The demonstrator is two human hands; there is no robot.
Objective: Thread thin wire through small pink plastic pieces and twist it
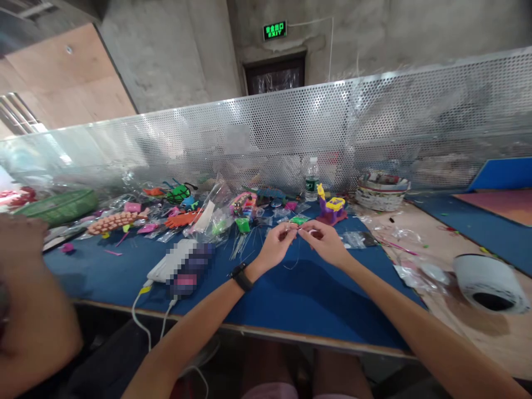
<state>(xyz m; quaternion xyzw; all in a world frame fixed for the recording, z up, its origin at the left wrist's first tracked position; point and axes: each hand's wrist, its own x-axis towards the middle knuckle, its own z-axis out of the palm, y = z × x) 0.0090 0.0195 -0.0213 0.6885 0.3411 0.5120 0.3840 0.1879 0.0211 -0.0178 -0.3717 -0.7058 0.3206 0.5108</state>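
My left hand (pixel 277 244) and my right hand (pixel 324 239) meet above the blue mat (pixel 291 293), fingertips pinched together on a thin clear thread (pixel 296 256) that loops down below them. A tiny pink piece sits at the fingertips; its shape is too small to tell. A black watch is on my left wrist. A purple and yellow toy chair (pixel 332 209) stands just beyond my hands.
Bags of colourful beads and toys (pixel 187 213) litter the mat's far side. A water bottle (pixel 311 178) and a woven basket (pixel 381 192) stand by the perforated metal screen. A white power bank (pixel 168 261) lies left, a tape roll (pixel 490 282) right. Another person's arm (pixel 33 310) is at far left.
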